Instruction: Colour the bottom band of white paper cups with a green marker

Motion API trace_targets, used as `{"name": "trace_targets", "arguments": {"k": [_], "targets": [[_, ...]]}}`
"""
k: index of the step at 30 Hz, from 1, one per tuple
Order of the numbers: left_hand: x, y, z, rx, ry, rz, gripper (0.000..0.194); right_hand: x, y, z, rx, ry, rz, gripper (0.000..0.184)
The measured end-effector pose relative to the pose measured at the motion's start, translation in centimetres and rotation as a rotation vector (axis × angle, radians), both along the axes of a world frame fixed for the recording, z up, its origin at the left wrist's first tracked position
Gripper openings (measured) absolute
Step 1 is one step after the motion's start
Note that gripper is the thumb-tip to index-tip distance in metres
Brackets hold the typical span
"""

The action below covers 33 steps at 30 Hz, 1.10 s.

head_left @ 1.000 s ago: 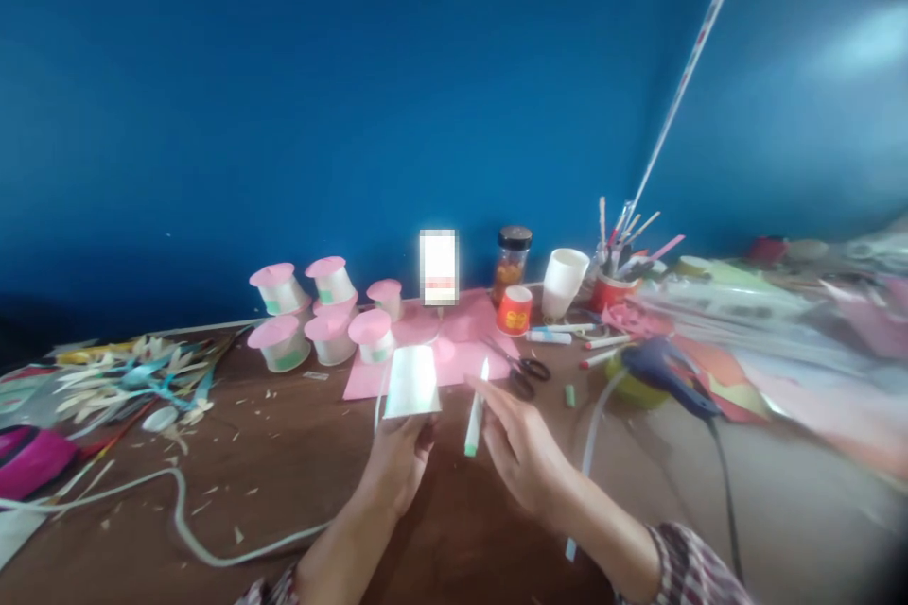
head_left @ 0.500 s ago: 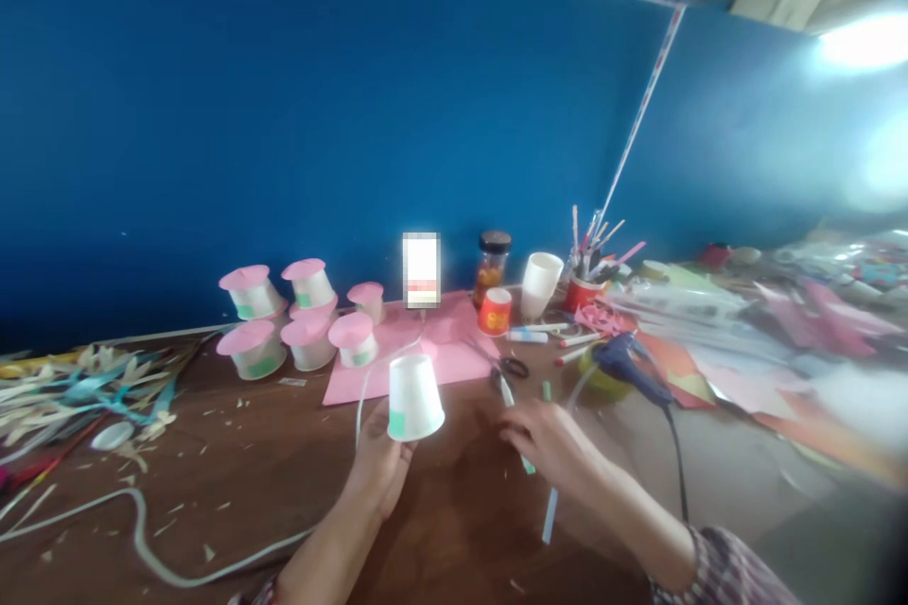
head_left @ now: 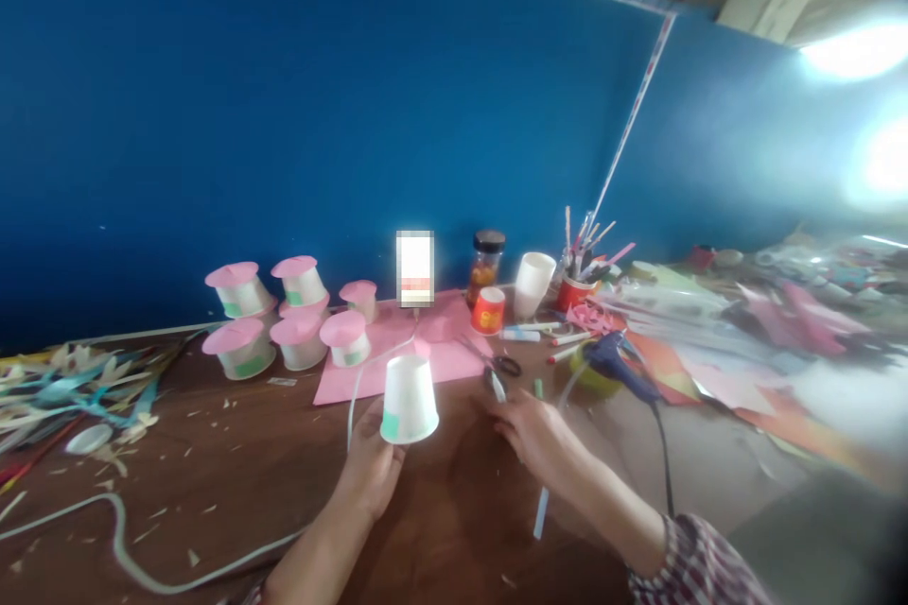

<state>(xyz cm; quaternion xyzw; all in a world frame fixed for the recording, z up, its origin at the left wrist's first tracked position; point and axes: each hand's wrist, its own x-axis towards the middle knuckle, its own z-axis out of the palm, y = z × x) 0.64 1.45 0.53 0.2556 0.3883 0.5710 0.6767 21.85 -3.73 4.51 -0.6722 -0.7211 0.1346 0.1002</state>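
**Cup (head_left: 410,397) in Left Hand (head_left: 373,463), Right Hand (head_left: 535,435) at Marker (head_left: 497,386)**

Held just below the centre of the frame: the cup, white and inverted, wide rim lowest, with a green patch at lower left. Left fingers closed on the cup near the rim, from below and left. Right fingers bent and pointing left, at the marker, right of the cup; grip on the marker not determinable, with most of the barrel behind the hand. Just above the right hand: a green cap (head_left: 538,388) and scissors (head_left: 507,366), the latter partly over a pink sheet (head_left: 454,361). Below the right wrist: a pale strip (head_left: 541,515) on the brown surface (head_left: 446,539).

At centre left: disc-topped cups (head_left: 241,354), some stacked, several with green patches. Right of centre, close together: a black-lidded jar (head_left: 488,255), a red cup (head_left: 488,312), a white cup (head_left: 533,285) and a red pen holder (head_left: 574,292). Farther right: a glue gun (head_left: 617,364) with a dark lead. At the right edge: blurred papers and plastic. At lower left: a white cord (head_left: 120,539) among scattered shavings. Across the upper frame: a blue wall (head_left: 355,95).
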Motion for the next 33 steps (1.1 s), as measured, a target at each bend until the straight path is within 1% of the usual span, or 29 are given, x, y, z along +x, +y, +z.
{"name": "trace_targets", "arguments": {"k": [3,6,8,9,12,15,17,20,22,24,26,27,29,33], "targets": [[-0.1,0.0,0.1,-0.006,-0.019,-0.021,0.034,0.6,-0.2,0.1,0.021,-0.033,-0.057,0.021],[-0.1,0.0,-0.2,-0.003,-0.043,-0.034,0.033,1.6,-0.2,-0.6,0.052,-0.024,-0.142,0.023],[-0.1,0.0,-0.5,-0.009,-0.052,-0.034,0.033,2.4,0.0,-1.2,0.082,0.007,-0.161,0.026],[-0.1,0.1,-0.7,-0.016,-0.051,-0.033,0.033,2.7,0.2,-1.4,0.097,0.016,-0.154,0.027],[-0.1,0.2,-1.1,-0.03,-0.039,-0.037,0.032,3.4,0.4,-1.7,0.101,-0.026,-0.123,0.022],[-0.1,0.2,-1.2,-0.023,-0.04,-0.044,0.033,3.9,0.5,-1.6,0.137,-0.063,-0.103,0.019],[-0.1,0.2,-1.2,-0.012,-0.047,-0.043,0.034,4.0,0.4,-1.4,0.176,-0.034,-0.081,0.019],[-0.1,0.0,-1.0,-0.006,-0.045,-0.045,0.031,3.8,0.1,-1.1,0.195,0.068,-0.041,0.02],[-0.1,-0.1,-0.9,-0.005,-0.04,-0.052,0.031,3.1,-0.1,-0.8,0.21,0.18,-0.023,0.019],[-0.1,-0.2,-0.7,-0.005,-0.028,-0.063,0.032,1.9,-0.2,-0.3,0.246,0.308,-0.034,0.018],[0.0,-0.3,-0.6,0.003,-0.006,-0.08,0.033,0.5,-0.2,0.2,0.246,0.412,-0.079,0.018],[0.1,-0.4,-0.5,0.015,0.017,-0.09,0.033,-0.2,-0.1,0.5,0.23,0.459,-0.101,0.02],[0.2,-0.5,-0.2,0.064,0.104,-0.095,0.03,-1.6,0.3,1.2,0.182,0.562,-0.1,0.023],[0.3,-0.7,0.1,0.156,0.265,-0.068,0.023,-3.4,1.6,2.4,0.145,0.838,0.016,0.029]]}}
